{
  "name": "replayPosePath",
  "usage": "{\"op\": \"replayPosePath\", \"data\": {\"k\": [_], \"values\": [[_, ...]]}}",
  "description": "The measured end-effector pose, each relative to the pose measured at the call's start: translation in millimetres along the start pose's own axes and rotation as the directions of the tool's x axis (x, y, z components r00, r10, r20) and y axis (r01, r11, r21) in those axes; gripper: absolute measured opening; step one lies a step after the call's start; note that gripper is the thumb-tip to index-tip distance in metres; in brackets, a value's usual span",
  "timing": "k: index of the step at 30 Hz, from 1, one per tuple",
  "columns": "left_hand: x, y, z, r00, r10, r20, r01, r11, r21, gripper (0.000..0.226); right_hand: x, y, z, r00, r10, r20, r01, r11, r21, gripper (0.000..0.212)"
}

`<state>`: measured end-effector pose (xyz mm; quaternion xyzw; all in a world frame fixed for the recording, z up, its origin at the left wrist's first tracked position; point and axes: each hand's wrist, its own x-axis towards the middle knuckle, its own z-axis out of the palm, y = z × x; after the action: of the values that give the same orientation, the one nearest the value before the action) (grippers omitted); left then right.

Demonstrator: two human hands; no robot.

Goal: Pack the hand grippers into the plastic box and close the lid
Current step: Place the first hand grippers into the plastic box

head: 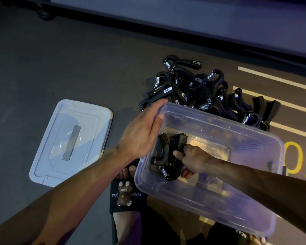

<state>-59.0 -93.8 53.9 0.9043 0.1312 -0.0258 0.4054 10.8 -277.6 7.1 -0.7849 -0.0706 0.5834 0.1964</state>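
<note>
A clear plastic box (254,206) stands open on the dark floor in front of me. My left hand (141,131) grips its far left corner, thumb inside the rim. Inside the box, my right hand (194,160) is closed on a black hand gripper (168,154) with a steel spring, held down near the left end; a second gripper seems to lie against it. Just beyond the box lies a pile of several black hand grippers (198,91). The box's lid (72,140) lies flat on the floor to the left, apart from the box.
My foot in a black slide sandal (125,197) with a brown bear charm is under the box's near left corner. White and yellow floor markings (279,103) run at the right. A dark baseboard and wall (184,32) cross the back.
</note>
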Motion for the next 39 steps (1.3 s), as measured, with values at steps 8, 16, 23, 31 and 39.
{"op": "replayPosePath", "data": {"k": [8, 16, 23, 31, 39], "values": [[0, 1, -2, 1.000, -0.005, 0.005, 0.005, 0.999, -0.036, 0.045, -7, 0, -8, 0.999, -0.044, 0.006, 0.044, 0.991, -0.126, 0.043], [20, -21, -18, 0.980, -0.181, -0.081, 0.170, 0.978, -0.122, 0.042, -8, 11, -18, 0.994, -0.109, 0.025, 0.111, 0.991, -0.077, 0.042], [65, -64, -17, 0.978, -0.208, -0.006, 0.205, 0.955, 0.216, 0.031, -6, 14, -26, 0.993, -0.116, 0.006, 0.117, 0.991, -0.070, 0.056], [85, -68, 2, 0.925, -0.360, 0.121, 0.331, 0.920, 0.212, 0.084, -7, 17, -35, 0.987, -0.159, -0.004, 0.158, 0.985, -0.067, 0.054], [68, -71, 8, 0.935, -0.344, 0.082, 0.285, 0.871, 0.401, 0.053, -7, 22, -35, 0.978, -0.209, -0.028, 0.206, 0.975, -0.088, 0.048]]}}
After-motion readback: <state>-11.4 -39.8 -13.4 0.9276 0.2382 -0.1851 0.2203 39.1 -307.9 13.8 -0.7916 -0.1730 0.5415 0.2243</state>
